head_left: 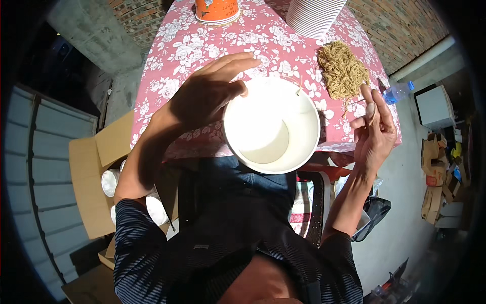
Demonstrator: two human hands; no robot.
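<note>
My left hand (pixel 212 93) grips the rim of a white paper bowl (pixel 273 126), held tilted above the near edge of the table so its empty inside faces me. My right hand (pixel 373 133) hovers to the right of the bowl with its fingers spread, holding nothing; a few thin noodle strands hang near its fingertips. A block of dried brown noodles (pixel 343 68) lies on the table just beyond that hand.
The table has a pink floral cloth (pixel 202 40). An orange tub (pixel 216 10) and a stack of white bowls (pixel 313 15) stand at its far side. A cardboard box with white cups (pixel 96 182) sits at my left, a plastic bottle (pixel 397 92) at the right.
</note>
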